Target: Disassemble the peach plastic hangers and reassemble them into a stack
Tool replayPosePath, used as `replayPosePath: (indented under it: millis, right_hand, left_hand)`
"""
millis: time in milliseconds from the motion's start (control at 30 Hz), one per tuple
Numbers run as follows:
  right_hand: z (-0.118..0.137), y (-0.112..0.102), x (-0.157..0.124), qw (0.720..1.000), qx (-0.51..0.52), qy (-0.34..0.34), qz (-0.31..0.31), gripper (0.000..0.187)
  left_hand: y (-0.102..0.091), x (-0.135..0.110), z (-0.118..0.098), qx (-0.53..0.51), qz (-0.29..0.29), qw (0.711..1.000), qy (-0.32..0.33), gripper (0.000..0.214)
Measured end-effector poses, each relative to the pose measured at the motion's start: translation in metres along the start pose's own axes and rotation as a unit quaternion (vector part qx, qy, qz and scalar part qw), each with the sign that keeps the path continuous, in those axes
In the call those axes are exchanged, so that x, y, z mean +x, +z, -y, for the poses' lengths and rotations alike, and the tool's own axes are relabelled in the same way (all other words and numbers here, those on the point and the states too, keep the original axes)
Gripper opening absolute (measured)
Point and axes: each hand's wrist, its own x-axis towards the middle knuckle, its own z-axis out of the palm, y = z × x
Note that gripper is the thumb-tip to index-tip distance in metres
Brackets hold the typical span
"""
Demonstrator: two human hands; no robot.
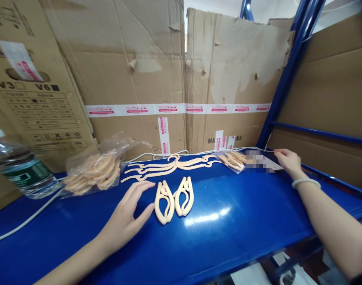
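My left hand (pixel 130 213) is open over the blue shelf, thumb and fingers apart. Its fingertips are just left of two folded peach plastic hangers (pixel 164 204), which lie side by side. Behind them, several unfolded peach hangers (pixel 157 170) lie stacked, their hooks together at the middle. At the far right, my right hand (pixel 289 161) has its fingers closed at the end of the visible stretch of a white cable (pixel 258 149), seemingly pinching it. A pale flat card-like piece (pixel 273 163), partly blurred out, lies just left of that hand.
A clear bag of peach hanger parts (pixel 93 172) lies at left, beside a water bottle (pixel 20 170). A smaller bag of peach pieces (pixel 232 160) is at back right. Cardboard (pixel 133 87) stands behind the blue shelf (pixel 228 245). A blue post (pixel 283 83) rises at right.
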Motion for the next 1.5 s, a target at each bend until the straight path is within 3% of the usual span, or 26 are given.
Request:
replayPosePath:
  millis: [100, 267, 433, 567, 700, 900, 1133, 1333, 1500]
  right_hand:
    - [0.027, 0.002, -0.007, 1.0, 0.012, -0.016, -0.01, 0.015]
    - [0.094, 0.014, -0.026, 0.986, 0.066, -0.152, 0.004, 0.012]
    - [0.156, 0.032, -0.057, 0.943, 0.097, -0.296, 0.114, 0.026]
    - [0.183, 0.048, -0.09, 0.888, 0.097, -0.397, 0.212, 0.037]
    - [0.184, 0.062, -0.11, 0.855, 0.086, -0.45, 0.244, 0.027]
    - [0.176, 0.072, -0.114, 0.841, 0.063, -0.473, 0.257, 0.039]
    - [0.181, 0.07, -0.116, 0.826, 0.053, -0.494, 0.267, 0.029]
    - [0.187, 0.062, -0.118, 0.815, 0.105, -0.487, 0.296, 0.023]
    - [0.181, 0.058, -0.117, 0.825, 0.139, -0.444, 0.321, 0.02]
  left_hand:
    - [-0.003, 0.003, 0.01, 0.005, -0.009, 1.0, -0.016, 0.038]
    - [-0.007, 0.014, 0.028, -0.016, -0.026, 0.997, -0.065, 0.039]
    - [-0.009, 0.03, 0.04, -0.025, -0.032, 0.994, -0.104, 0.038]
    - [-0.005, 0.036, 0.043, -0.044, -0.043, 0.988, -0.144, 0.033]
    - [0.005, 0.033, 0.034, -0.073, -0.072, 0.981, -0.163, 0.028]
    - [0.011, 0.02, 0.018, -0.119, -0.084, 0.978, -0.152, 0.025]
    - [0.007, 0.015, 0.019, -0.171, -0.066, 0.97, -0.162, 0.022]
    - [0.005, 0.013, 0.019, -0.18, -0.059, 0.966, -0.176, 0.021]
    - [0.004, 0.012, 0.017, -0.197, -0.038, 0.962, -0.187, 0.02]
